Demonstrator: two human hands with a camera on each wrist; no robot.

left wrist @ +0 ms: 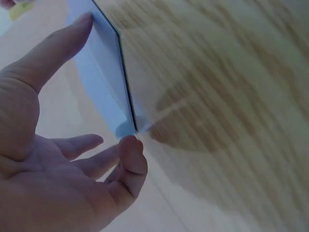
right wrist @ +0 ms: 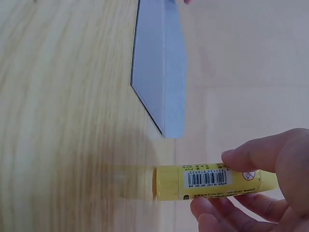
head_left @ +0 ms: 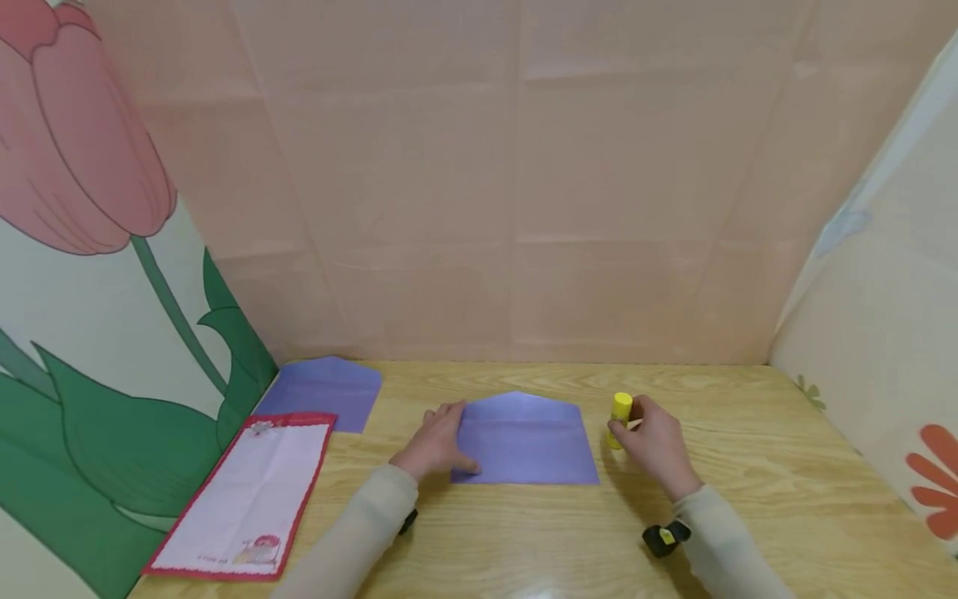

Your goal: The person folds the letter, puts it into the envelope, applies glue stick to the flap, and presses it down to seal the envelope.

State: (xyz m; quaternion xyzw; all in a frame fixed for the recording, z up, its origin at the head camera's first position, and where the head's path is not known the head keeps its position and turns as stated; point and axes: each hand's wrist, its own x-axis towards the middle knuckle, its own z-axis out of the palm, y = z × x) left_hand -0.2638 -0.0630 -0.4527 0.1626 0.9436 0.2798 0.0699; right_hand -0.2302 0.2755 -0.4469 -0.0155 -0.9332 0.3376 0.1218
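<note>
A purple envelope [head_left: 524, 445] lies on the table with its pointed flap unfolded toward the back. At its left side is my left hand [head_left: 440, 441], the thumb [left wrist: 72, 41] straight and resting on the envelope's face. The other fingers of that hand are loosely bent by the envelope's left edge. To the right of the envelope, my right hand [head_left: 659, 441] pinches a yellow glue stick [right wrist: 207, 181] between thumb and fingers. The glue stick stands upright with its lower end at the tabletop, and its barcode shows in the right wrist view.
At the back left lies a second purple envelope [head_left: 333, 391]. A sheet of letter paper [head_left: 247, 499] with a red border overlaps its front edge. The wooden table [head_left: 516, 541] meets a beige covering [head_left: 516, 208] at the back, with printed panels on both sides.
</note>
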